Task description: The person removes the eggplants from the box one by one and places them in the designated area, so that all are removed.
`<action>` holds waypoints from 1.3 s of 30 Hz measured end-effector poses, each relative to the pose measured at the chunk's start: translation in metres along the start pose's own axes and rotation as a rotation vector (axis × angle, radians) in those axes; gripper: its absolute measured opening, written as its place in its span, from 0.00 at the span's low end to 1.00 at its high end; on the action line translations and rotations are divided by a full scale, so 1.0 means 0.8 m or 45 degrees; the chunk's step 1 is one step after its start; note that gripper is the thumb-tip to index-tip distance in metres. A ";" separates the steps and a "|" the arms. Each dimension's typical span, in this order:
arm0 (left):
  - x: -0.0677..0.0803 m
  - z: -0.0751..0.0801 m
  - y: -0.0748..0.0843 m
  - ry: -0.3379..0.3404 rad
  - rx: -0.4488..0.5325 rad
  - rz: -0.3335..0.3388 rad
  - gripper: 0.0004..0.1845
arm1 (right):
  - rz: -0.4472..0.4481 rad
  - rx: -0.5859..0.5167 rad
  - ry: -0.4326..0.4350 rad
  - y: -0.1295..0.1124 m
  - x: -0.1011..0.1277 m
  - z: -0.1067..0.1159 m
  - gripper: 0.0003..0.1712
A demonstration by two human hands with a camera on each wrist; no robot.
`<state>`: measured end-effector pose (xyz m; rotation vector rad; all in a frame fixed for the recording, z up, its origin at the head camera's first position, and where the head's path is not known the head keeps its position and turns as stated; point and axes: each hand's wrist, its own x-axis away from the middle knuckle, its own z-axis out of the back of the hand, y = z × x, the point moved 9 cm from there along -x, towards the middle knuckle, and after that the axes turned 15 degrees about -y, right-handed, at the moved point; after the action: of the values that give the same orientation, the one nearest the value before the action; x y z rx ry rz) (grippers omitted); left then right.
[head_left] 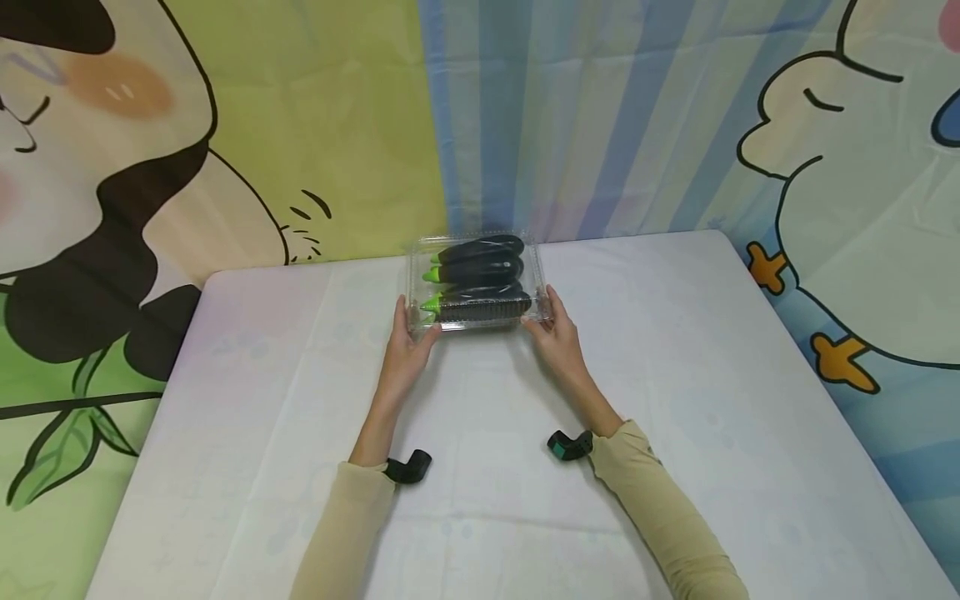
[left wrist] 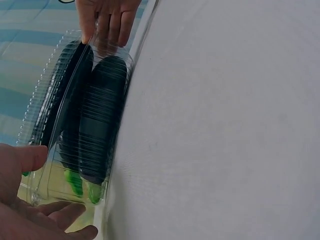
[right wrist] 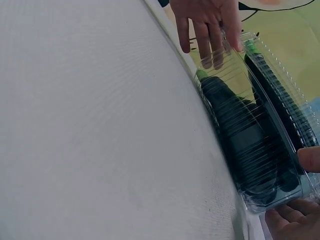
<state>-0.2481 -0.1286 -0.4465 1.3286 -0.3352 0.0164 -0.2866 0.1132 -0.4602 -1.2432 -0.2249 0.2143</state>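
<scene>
White cloth covers the table below cartoon wall hangings, where my left hand and right hand clasp the clear eggplant box by its ends.

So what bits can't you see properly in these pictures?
- Whether the clear box has three or four eggplants: head view, too small, and the ribbed lid blurs them.
- The left hand: left wrist view, cut off by the bottom edge.
- The right hand: right wrist view, cut off by the corner.
- The box's underside: hidden against the white table in every view.
</scene>
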 end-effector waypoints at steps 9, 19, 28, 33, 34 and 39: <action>0.002 0.003 0.002 -0.001 -0.013 0.002 0.43 | 0.015 0.028 0.007 0.007 -0.006 0.001 0.43; -0.020 0.008 -0.036 0.008 -0.049 0.016 0.40 | 0.027 0.018 0.006 0.012 -0.008 0.007 0.44; -0.022 0.006 -0.039 0.029 -0.083 -0.004 0.38 | 0.029 0.072 -0.001 0.016 -0.009 0.008 0.44; -0.023 0.006 -0.040 0.030 -0.075 0.001 0.38 | 0.033 0.101 -0.014 0.014 -0.008 0.008 0.42; -0.023 0.006 -0.041 0.031 -0.076 0.000 0.38 | 0.032 0.101 -0.024 0.012 -0.006 0.007 0.42; -0.023 0.007 -0.041 0.035 -0.080 -0.009 0.39 | 0.020 0.074 -0.054 -0.016 0.005 0.003 0.39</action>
<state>-0.2599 -0.1388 -0.4807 1.2664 -0.3053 0.0178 -0.2830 0.1125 -0.4471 -1.1841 -0.2438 0.2595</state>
